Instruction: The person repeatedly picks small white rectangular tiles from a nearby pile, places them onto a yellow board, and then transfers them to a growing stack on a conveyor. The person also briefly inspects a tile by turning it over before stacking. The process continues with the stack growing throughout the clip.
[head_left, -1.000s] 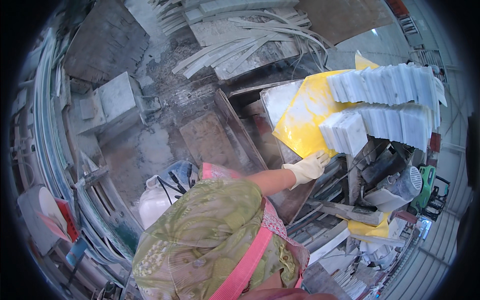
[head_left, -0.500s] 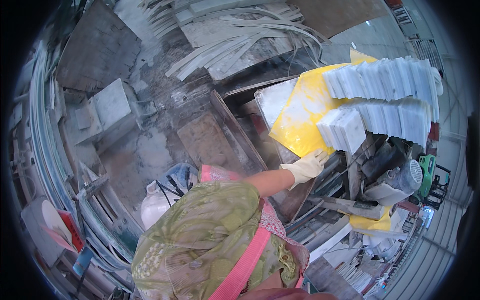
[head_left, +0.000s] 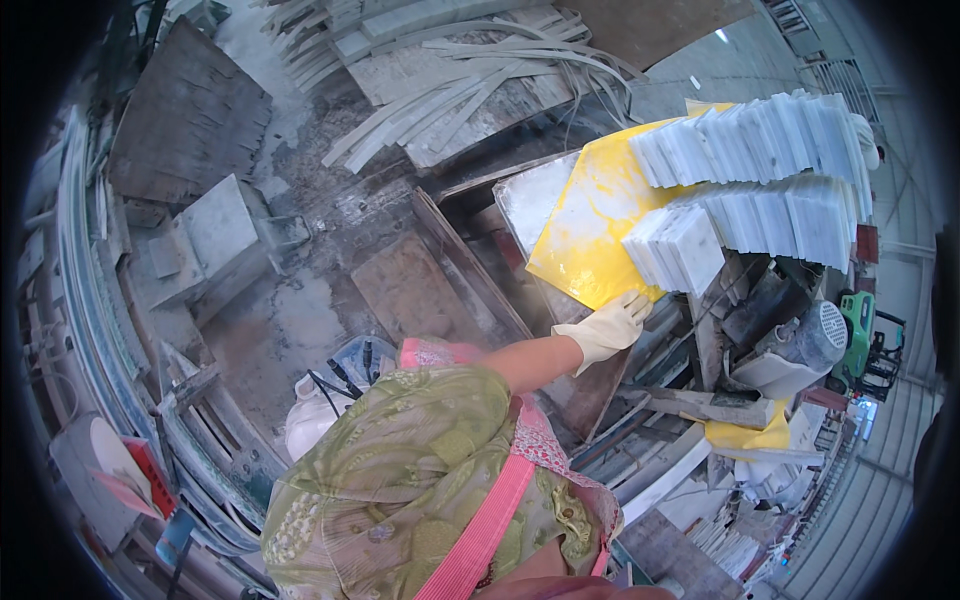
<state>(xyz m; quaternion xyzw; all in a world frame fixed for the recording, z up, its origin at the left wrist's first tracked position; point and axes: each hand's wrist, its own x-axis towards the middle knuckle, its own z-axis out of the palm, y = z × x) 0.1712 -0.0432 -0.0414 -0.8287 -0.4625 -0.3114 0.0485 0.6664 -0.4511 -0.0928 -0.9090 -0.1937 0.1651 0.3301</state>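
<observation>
My left hand point(head_left: 608, 330) wears a cream rubber glove and reaches out to the right. Its fingers are apart and rest at the near edge of a yellow sheet point(head_left: 585, 255), which is dusty and wet-looking in places. No object shows in that hand. Just past the fingertips stands a short stack of white-grey stone tiles point(head_left: 675, 250), set on edge. Behind it, two long rows of similar tiles point(head_left: 750, 140) also stand on edge, on and beyond the sheet. My right hand is out of the picture.
A pale slab point(head_left: 525, 205) lies under the sheet. Right of my hand are a grey cylindrical motor point(head_left: 805, 345) and a wooden beam point(head_left: 700, 405). Curved stone strips point(head_left: 430, 110) lie at the back; a stone block point(head_left: 220, 230) and a dark board point(head_left: 190, 105) stand left. A green forklift point(head_left: 855, 335) is far right.
The whole view has shifted slightly, so the tiles and sheet sit a little further left. My left hand stays by the sheet's edge, its fingers slightly more bent.
</observation>
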